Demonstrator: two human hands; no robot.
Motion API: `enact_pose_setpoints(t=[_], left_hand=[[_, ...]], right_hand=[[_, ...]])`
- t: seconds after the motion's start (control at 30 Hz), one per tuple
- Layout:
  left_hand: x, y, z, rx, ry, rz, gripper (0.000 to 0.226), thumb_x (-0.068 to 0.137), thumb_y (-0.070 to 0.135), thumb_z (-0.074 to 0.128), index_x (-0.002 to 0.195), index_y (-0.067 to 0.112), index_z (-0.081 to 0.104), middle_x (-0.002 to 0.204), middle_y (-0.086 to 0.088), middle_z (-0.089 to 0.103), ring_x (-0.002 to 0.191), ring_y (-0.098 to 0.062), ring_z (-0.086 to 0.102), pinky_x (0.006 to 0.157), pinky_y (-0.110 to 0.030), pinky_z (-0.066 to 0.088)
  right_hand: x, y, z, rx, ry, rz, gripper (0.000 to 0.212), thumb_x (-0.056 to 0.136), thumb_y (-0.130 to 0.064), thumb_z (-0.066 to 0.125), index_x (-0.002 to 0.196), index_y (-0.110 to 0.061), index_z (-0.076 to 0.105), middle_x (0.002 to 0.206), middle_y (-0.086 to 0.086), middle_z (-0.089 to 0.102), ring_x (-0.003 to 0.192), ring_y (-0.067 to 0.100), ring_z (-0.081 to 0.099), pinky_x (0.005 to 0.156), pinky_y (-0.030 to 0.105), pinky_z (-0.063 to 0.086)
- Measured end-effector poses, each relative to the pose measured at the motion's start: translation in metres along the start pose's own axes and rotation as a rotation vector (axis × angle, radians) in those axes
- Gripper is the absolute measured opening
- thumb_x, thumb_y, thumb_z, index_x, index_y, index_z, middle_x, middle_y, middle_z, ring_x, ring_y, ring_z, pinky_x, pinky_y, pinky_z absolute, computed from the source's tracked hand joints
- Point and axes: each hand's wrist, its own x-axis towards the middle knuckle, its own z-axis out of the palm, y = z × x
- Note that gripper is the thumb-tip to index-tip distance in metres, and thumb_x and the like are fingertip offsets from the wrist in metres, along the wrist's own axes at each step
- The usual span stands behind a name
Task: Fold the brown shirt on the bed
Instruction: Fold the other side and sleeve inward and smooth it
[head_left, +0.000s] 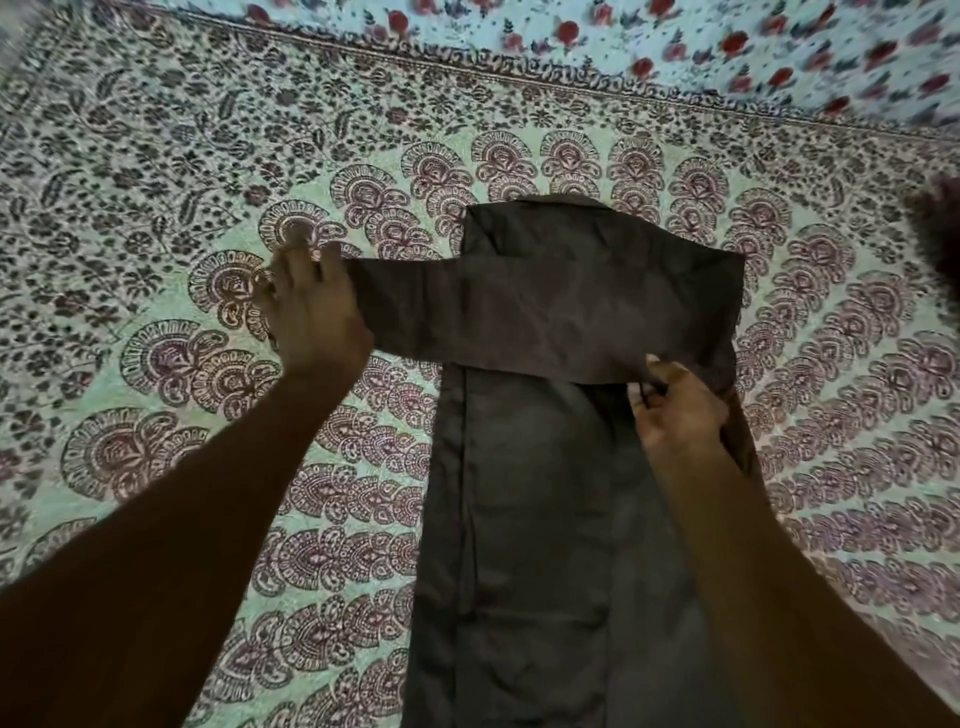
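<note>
Brown cloth is lying flat on the bed: the shirt (540, 467), its body narrowed into a long strip running toward me, collar at the far end. One sleeve (519, 306) is crossing the chest toward my left. My left hand (311, 306) is pinching that sleeve's cuff end, fingers closed over it. My right hand (675, 410) is gripping the lower edge of the sleeve near the shirt's right side, thumb and fingers shut on the fabric. Underneath, the patterned bedsheet (182, 182) is spreading out; beyond it, perhaps a second floral sheet (675, 41), blurred.
</note>
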Motion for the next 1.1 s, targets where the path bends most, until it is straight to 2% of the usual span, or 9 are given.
enact_pose_setpoints(t=[0.17,0.3,0.37,0.47,0.53,0.73,0.93,1.03,1.1], left_hand=[[-0.040,0.020,0.033,0.120,-0.176,0.644,0.061,0.090,0.041,0.066,0.145,0.022,0.049,0.162,0.000,0.039,0.145,-0.025,0.042,0.107,-0.054,0.039],[-0.042,0.012,0.039,0.242,-0.142,0.705,0.032,0.088,0.029,0.067,0.115,0.012,0.069,0.133,-0.010,0.064,0.114,-0.034,0.064,0.087,-0.047,0.051],[-0.039,0.009,0.037,0.285,-0.120,0.769,0.030,0.079,0.011,0.071,0.109,0.008,0.070,0.123,-0.013,0.067,0.104,-0.036,0.067,0.079,-0.046,0.054],[-0.033,0.010,0.029,0.307,-0.144,0.768,0.036,0.074,-0.002,0.072,0.109,0.005,0.069,0.118,-0.016,0.068,0.100,-0.038,0.069,0.075,-0.046,0.054],[-0.029,0.010,0.024,0.312,-0.180,0.724,0.036,0.082,0.001,0.069,0.117,0.009,0.065,0.121,-0.014,0.065,0.105,-0.037,0.066,0.076,-0.046,0.054],[-0.021,0.019,0.011,0.496,-0.322,0.660,0.037,0.091,0.003,0.064,0.127,0.002,0.058,0.128,-0.023,0.052,0.117,-0.042,0.054,0.082,-0.053,0.058],[-0.023,0.035,-0.002,0.518,-0.300,0.411,0.020,0.086,0.000,0.071,0.104,-0.001,0.064,0.117,-0.027,0.050,0.111,-0.048,0.053,0.083,-0.061,0.057],[-0.036,0.061,0.004,0.451,-0.286,0.386,0.043,0.078,0.009,0.079,0.115,-0.004,0.061,0.125,-0.029,0.046,0.116,-0.051,0.050,0.080,-0.060,0.056],[-0.052,0.082,0.015,0.382,-0.264,0.516,0.059,0.077,0.018,0.078,0.128,-0.005,0.057,0.132,-0.028,0.048,0.117,-0.048,0.051,0.081,-0.057,0.055]], right_hand=[[-0.009,-0.003,0.008,0.019,-0.034,0.008,0.022,0.089,0.011,0.067,0.098,-0.008,0.063,0.081,0.006,0.062,0.076,0.018,0.058,0.083,0.037,0.060],[-0.012,-0.007,0.008,0.037,-0.012,-0.004,0.020,0.088,0.012,0.067,0.087,-0.008,0.064,0.080,0.008,0.063,0.079,0.021,0.059,0.092,0.041,0.057],[-0.013,-0.005,0.006,0.027,-0.039,0.001,0.018,0.088,0.011,0.067,0.099,-0.003,0.068,0.078,0.008,0.065,0.083,0.022,0.060,0.088,0.039,0.058],[-0.014,-0.002,0.000,0.030,-0.097,0.016,0.048,0.088,0.009,0.069,0.134,-0.002,0.061,0.085,0.006,0.072,0.093,0.022,0.065,0.093,0.039,0.059],[-0.018,0.000,-0.002,0.035,-0.134,0.025,0.056,0.088,0.009,0.070,0.140,-0.003,0.057,0.091,0.006,0.074,0.095,0.021,0.070,0.086,0.036,0.060],[-0.020,-0.002,-0.012,0.042,-0.179,0.068,0.055,0.090,0.003,0.071,0.143,-0.002,0.055,0.093,0.005,0.071,0.101,0.022,0.064,0.084,0.034,0.059],[-0.031,0.003,-0.024,-0.156,-0.257,0.080,0.050,0.093,-0.003,0.072,0.138,-0.007,0.054,0.103,0.005,0.073,0.101,0.028,0.069,0.091,0.036,0.059],[-0.032,-0.001,-0.033,-0.311,-0.236,0.021,0.045,0.095,-0.007,0.072,0.134,-0.014,0.052,0.101,0.003,0.070,0.092,0.026,0.069,0.081,0.036,0.060],[-0.032,-0.002,-0.046,-0.517,-0.123,-0.150,0.047,0.089,-0.015,0.077,0.132,-0.014,0.058,0.089,0.000,0.070,0.077,0.020,0.068,0.081,0.043,0.063]])
